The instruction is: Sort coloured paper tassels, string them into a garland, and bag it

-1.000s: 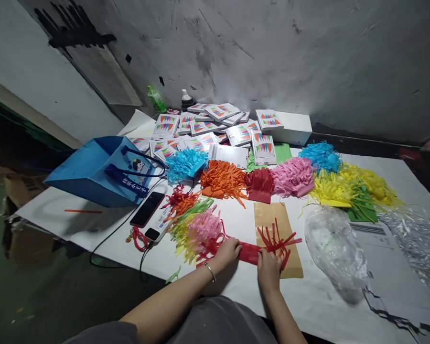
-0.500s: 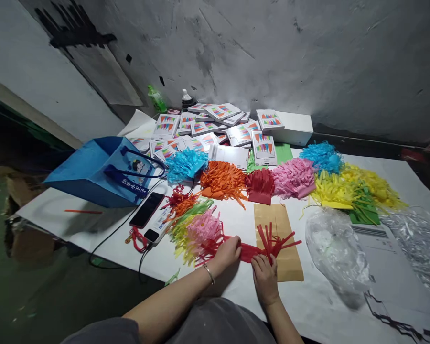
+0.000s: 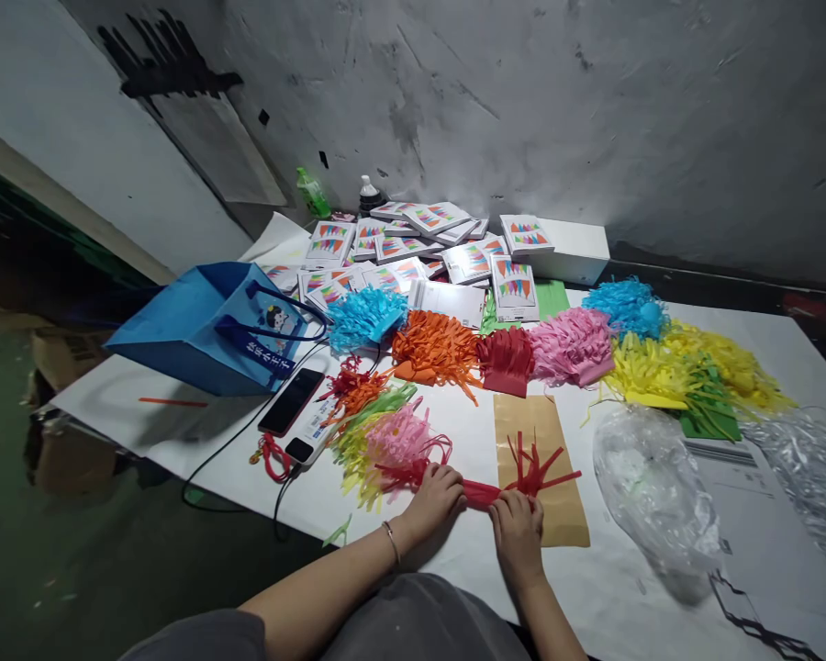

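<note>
A red fringed paper strip (image 3: pixel 485 494) lies across the near edge of the white table (image 3: pixel 454 431), its cut ends fanning out over a brown envelope (image 3: pixel 541 431). My left hand (image 3: pixel 439 500) is closed on the strip's left part, beside a mixed pile of pink, yellow and green fringe (image 3: pixel 385 436). My right hand (image 3: pixel 519 534) is closed on the strip just right of the left hand, where the fringe begins. The strip is bunched narrow between the two hands.
Fringed paper bundles in blue, orange, red, pink and yellow (image 3: pixel 571 344) line the middle of the table. Printed packets (image 3: pixel 413 248) and a white box (image 3: pixel 578 250) sit at the back. A blue bag (image 3: pixel 206 326), phone (image 3: pixel 290 402), cable and clear plastic bag (image 3: pixel 651 491) lie around.
My hands have drawn closer together and the red strip has gathered narrower between them. The fringe ends now stand more upright over the envelope. The view shifted slightly.
</note>
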`<action>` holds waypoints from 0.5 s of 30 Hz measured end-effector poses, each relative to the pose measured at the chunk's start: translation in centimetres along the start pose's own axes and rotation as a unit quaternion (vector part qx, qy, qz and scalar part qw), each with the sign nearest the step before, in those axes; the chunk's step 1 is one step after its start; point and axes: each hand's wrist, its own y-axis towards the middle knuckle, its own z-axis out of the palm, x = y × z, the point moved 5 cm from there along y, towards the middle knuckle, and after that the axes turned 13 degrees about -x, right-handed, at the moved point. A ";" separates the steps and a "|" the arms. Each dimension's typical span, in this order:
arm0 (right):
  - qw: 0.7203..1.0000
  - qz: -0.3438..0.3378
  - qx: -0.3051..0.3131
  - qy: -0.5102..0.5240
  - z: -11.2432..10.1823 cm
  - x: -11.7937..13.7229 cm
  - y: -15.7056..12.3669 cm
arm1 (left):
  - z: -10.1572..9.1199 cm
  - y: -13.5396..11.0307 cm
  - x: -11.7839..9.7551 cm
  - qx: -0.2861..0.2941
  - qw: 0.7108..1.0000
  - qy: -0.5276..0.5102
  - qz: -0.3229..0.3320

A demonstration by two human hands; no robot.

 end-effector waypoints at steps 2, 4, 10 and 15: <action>1.000 0.016 0.009 -0.025 0.0 0.0 0.8 | -0.5 0.0 0.1 -0.013 0.999 0.019 -0.047; 0.998 0.034 0.011 -0.054 0.1 -0.1 1.6 | -0.7 0.2 0.2 -0.021 0.995 0.041 -0.091; 0.996 0.042 -0.005 -0.081 0.5 0.4 2.8 | -0.1 1.7 0.8 -0.012 0.988 0.073 -0.139; 0.999 -0.037 0.006 -0.015 1.3 1.8 1.6 | -0.6 1.8 1.0 -0.006 0.990 0.062 -0.125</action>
